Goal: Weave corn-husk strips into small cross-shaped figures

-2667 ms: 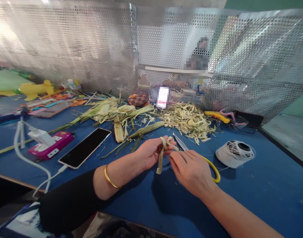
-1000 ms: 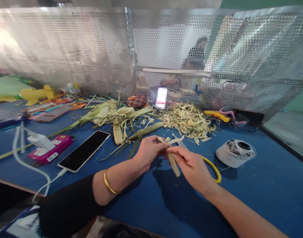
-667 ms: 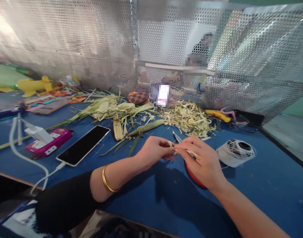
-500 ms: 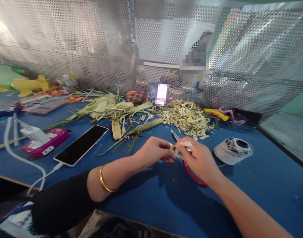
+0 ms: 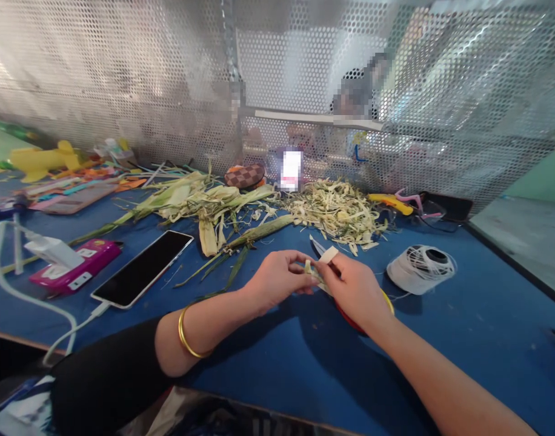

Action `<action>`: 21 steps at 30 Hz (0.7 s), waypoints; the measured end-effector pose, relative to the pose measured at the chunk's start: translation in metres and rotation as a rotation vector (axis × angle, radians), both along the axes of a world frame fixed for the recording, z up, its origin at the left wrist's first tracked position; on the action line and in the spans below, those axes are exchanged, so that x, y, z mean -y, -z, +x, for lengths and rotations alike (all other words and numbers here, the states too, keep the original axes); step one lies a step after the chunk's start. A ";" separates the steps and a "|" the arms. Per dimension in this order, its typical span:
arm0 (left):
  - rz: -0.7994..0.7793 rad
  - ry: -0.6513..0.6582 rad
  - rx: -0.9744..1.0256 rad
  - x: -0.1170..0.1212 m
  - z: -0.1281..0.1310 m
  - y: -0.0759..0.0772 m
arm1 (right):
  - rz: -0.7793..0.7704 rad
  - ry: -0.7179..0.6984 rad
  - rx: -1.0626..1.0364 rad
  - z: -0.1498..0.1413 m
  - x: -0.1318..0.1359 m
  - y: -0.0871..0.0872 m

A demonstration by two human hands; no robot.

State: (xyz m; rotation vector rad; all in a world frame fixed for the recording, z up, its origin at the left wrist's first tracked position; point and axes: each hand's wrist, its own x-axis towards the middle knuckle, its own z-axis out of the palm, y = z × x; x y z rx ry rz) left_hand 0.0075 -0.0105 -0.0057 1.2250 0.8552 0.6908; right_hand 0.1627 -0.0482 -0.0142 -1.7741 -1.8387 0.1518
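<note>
Over the blue tabletop, my left hand (image 5: 275, 280) pinches a thin pale strip of corn husk (image 5: 308, 266) between thumb and fingers. My right hand (image 5: 359, 292) meets it and grips the same pale husk, one flat end sticking up above the fingers. How the strip is folded between the fingertips is too small to make out. Beneath my right hand lies a pair of scissors (image 5: 349, 320); its blade tips point away from me and its red and yellow handles are partly hidden. To the right stands a spool of white thread (image 5: 418, 270).
Behind the hands lie whole dried husks (image 5: 200, 194) and a heap of shredded husk strips (image 5: 338, 209). A phone (image 5: 143, 269) and magenta power strip (image 5: 80, 265) with cables lie left. A yellow-handled tool (image 5: 391, 203) sits far right, before a perforated metal screen (image 5: 136, 79).
The view has shifted slightly. My right hand has turned a little, and the strip's end now stands up above its fingers. The scissors' yellow handle has come into sight behind the right hand.
</note>
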 end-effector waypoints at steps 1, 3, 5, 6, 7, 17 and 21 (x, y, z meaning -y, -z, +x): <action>-0.020 -0.028 0.002 0.000 0.001 0.001 | -0.004 0.008 -0.042 0.000 0.000 0.000; -0.054 -0.061 0.001 -0.002 0.001 0.003 | -0.034 0.008 -0.165 0.000 -0.001 -0.001; -0.077 -0.097 0.021 -0.005 0.001 0.004 | -0.087 -0.035 -0.285 0.003 -0.001 -0.006; -0.086 -0.122 0.040 -0.007 0.000 0.005 | -0.106 -0.065 -0.325 0.005 -0.001 -0.010; -0.094 -0.147 0.060 -0.008 0.000 0.005 | -0.116 -0.094 -0.349 0.008 0.000 -0.015; -0.089 -0.106 0.061 -0.011 -0.003 0.004 | -0.408 -0.272 -0.857 0.027 0.006 -0.040; -0.032 -0.075 0.040 -0.011 -0.003 0.004 | -0.366 -0.285 -0.885 0.024 0.004 -0.037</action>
